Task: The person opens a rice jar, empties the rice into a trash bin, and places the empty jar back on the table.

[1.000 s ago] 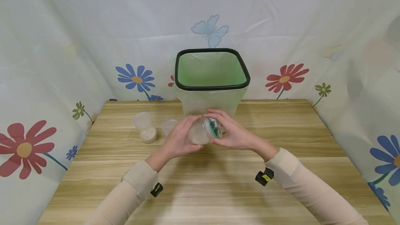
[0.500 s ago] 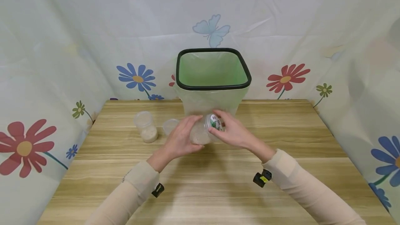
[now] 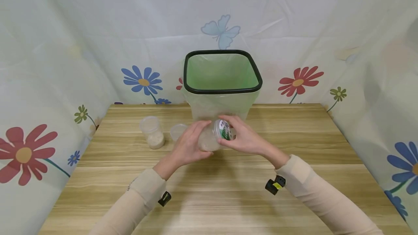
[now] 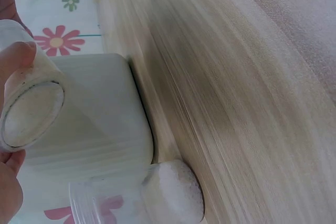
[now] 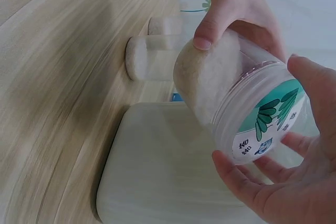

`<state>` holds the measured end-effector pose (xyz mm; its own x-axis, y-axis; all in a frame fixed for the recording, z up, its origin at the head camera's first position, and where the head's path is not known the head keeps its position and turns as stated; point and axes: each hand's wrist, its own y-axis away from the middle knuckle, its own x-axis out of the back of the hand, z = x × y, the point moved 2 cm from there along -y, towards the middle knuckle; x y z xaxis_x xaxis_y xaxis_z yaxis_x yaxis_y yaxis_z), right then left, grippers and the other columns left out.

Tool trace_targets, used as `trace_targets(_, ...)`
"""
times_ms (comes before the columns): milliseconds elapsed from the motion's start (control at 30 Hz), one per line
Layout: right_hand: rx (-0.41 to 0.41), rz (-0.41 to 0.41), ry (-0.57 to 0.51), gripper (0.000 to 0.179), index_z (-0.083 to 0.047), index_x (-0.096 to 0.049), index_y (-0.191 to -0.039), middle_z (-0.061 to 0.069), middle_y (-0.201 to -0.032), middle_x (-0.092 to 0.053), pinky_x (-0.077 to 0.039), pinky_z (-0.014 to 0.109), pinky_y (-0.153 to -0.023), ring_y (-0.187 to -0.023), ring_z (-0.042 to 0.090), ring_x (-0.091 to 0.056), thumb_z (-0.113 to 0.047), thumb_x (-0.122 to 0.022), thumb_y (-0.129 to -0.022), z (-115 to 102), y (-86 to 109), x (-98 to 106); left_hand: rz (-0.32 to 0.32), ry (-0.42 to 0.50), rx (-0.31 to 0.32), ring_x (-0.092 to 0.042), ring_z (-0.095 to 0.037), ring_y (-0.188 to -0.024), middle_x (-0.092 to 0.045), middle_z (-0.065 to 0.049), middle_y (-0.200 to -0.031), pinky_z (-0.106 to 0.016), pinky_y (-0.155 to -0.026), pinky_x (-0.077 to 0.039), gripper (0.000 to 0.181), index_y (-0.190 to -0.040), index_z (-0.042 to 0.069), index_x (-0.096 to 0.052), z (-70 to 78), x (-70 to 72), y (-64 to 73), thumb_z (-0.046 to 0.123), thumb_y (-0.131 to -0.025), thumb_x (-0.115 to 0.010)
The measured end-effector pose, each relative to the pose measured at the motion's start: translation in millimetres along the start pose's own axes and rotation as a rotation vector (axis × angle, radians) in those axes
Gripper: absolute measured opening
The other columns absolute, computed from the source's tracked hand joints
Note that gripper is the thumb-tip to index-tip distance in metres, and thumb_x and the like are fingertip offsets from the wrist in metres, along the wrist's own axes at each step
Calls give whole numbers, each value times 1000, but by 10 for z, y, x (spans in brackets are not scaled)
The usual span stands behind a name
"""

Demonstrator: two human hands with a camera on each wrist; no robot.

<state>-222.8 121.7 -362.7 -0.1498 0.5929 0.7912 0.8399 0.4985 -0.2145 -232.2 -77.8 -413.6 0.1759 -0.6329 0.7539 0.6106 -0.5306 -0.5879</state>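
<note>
Plastic jar (image 5: 212, 74) aslant in left fingers (image 3: 197, 128), right fingers (image 5: 236, 179) around lid (image 5: 270, 121).

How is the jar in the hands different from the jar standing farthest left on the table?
The held jar is tilted, with the left hand round its body and the right hand at its lid; the standing jar is upright on the table, untouched.
The held jar has green leaves pictured on top; the standing jar shows no such picture.
Both are see-through, with pale stuff inside.
</note>
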Motion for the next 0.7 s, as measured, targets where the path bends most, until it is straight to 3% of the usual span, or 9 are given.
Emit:
trace_targets(133, 14, -28, -36, 74, -12, -35, -140, 13, -127, -44, -52, 24, -71, -101, 21, -50, -32, -71, -78, 10, 5, 7, -3, 3, 4, -48, -25, -116, -49, -11, -127, -42, -95, -44, 92, -133, 9, -40, -5, 10, 3, 33, -57, -85)
trace_targets(233, 24, -40, -58, 74, -13, -35, -140, 12, -125, -44, -52, 22, -73, -102, 20, -50, -29, -72, -78, 24, 1, 4, -9, 4, 3, -48, -25, -116, -49, -11, -128, -42, -95, -44, 93, -134, 9, -39, -9, 10, 3, 34, -57, -85)
trace_targets(500, 96, -50, -71, 77, -13, -35, -139, 11, -130, -39, -52, 26, -81, -112, 22, -45, -17, -76, -74, 50, 3, 4, -29, 22, 12, -48, -24, -116, -47, -10, -130, -41, -94, -45, 91, -134, 10, -38, -14, 16, -4, 34, -59, -83)
trace_targets(700, 207, -51, -37, 77, -11, -36, -138, 11, -136, -36, -49, 33, -89, -121, 23, -40, -15, -76, -72, 67, 17, 21, -52, 41, 22, -47, -22, -116, -47, -7, -130, -40, -95, -45, 91, -135, 11, -38, -27, 15, -9, 35, -60, -83)
